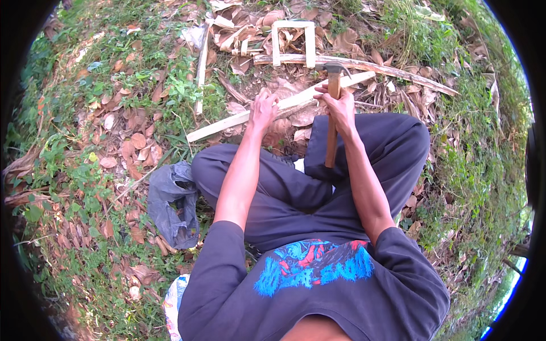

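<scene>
- While the person sits cross-legged on the ground, the right hand (340,108) is wrapped tight around the wooden handle of a hammer (333,108), gripping high, close under the metal head.
- Hammer stands roughly upright: head at top, just above the wood strip (273,109); handle end hangs down over the dark trousers (296,187).
- Left hand (263,109) presses down on the strip, fingers curled over it (whether they close fully around it I cannot tell).
- Strip is long, pale and thin, lying diagonally on the ground in front of the knees, low at the left, rising to the right past the hammer head.
- Both hands sit near each other on the strip, left hand just left of the hammer.
- Beyond the strip: a long rough branch (364,65), and touching it a small pale rectangular wood frame (293,42) among wood scraps.
- Another thin pale stick (201,71) lies nearly upright in the picture, left of the frame.
- Left of the knee: a crumpled grey plastic bag (170,204) on dry leaves and grass.
</scene>
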The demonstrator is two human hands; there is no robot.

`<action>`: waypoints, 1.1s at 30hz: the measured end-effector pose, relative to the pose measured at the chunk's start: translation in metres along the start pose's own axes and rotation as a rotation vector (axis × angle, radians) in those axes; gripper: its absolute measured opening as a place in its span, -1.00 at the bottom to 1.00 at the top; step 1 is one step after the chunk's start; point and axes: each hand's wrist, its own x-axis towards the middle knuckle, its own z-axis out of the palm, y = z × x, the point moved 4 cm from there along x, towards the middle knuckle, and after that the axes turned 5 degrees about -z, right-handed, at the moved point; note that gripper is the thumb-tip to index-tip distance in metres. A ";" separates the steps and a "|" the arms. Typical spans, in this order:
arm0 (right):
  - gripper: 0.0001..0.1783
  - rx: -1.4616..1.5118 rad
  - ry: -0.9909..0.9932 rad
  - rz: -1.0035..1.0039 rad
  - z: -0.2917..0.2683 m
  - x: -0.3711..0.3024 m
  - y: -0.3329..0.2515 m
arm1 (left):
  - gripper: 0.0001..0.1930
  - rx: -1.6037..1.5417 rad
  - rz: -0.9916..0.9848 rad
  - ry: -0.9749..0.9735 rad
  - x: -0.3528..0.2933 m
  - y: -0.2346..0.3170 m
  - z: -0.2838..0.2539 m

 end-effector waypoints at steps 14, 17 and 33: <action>-0.68 -0.302 -0.115 0.123 0.033 0.020 0.079 | -0.80 0.021 -0.051 0.050 0.005 -0.015 0.013; -0.73 -0.157 -0.152 0.238 0.026 0.019 0.102 | -0.81 -0.004 -0.066 0.050 0.003 -0.013 0.011; -0.71 -0.315 -0.040 0.120 0.017 0.038 0.119 | -0.80 -0.047 -0.176 0.020 -0.001 -0.014 0.010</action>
